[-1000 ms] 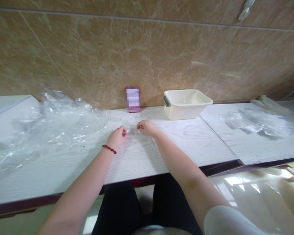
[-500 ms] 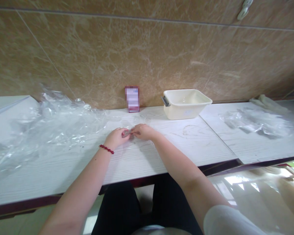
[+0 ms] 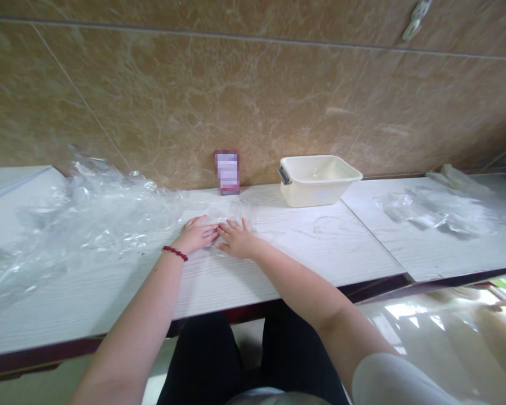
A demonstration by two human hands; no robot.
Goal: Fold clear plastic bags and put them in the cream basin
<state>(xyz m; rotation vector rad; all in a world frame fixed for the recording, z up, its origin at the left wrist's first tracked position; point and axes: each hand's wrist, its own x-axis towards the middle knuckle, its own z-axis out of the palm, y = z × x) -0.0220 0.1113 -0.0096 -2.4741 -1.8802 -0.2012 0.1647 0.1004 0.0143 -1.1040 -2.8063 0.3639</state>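
My left hand (image 3: 197,234), with a red beaded bracelet (image 3: 175,252) at its wrist, lies flat with fingers stretched out. Beside it my right hand (image 3: 238,238) is spread flat, and the fingertips of both hands meet. Under and around them lies a thin clear plastic bag or sheet (image 3: 219,212), hard to make out against the white tabletop (image 3: 236,287). To the left, a large heap of crumpled clear plastic bags (image 3: 105,208) reaches close to my left hand.
A cream plastic bin (image 3: 316,194) with a grey latch stands against the marbled wall. Left of it a phone-like red-edged object (image 3: 227,172) leans on the wall, its face blurred out. More clear plastic bags (image 3: 441,211) and a pale cloth-like item (image 3: 459,179) lie at right.
Both hands have gone from pinching the plastic, partly gathered between the fingers, to lying open and flat on it. The plastic is now spread on the tabletop.
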